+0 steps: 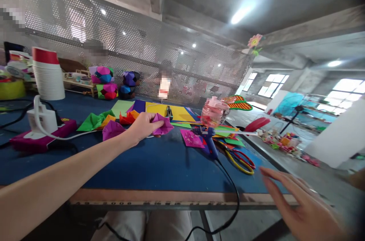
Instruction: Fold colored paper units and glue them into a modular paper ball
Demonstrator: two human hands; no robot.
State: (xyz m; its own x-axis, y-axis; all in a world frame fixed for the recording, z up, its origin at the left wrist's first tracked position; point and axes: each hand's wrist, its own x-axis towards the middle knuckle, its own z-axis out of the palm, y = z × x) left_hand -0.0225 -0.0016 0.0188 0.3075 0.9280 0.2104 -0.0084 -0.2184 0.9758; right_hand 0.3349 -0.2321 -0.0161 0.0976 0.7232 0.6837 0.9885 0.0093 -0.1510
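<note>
Above the middle of the blue tabletop (159, 172), my left hand (145, 126) pinches a folded purple paper piece (163, 125) between thumb and fingers. More folded paper lies left of it: a purple piece (112, 130), an orange one (128, 118) and a green one (95, 120). At the front right edge, my right hand (299, 199) is held in the air with fingers stretched out and nothing in it. Scissors (241, 160) with red and yellow handles lie nearest to it. Beside them a blue glue gun (211, 143) rests by a magenta paper square (191, 138).
Stacked paper cups (48, 75) stand at the back left, behind a purple power strip (45, 136) with a white charger. Faceted paper balls (107, 91) sit near the perforated screen (182, 51). A pink jar (212, 111) stands behind the glue gun, whose black cord (232, 184) hangs over the front edge.
</note>
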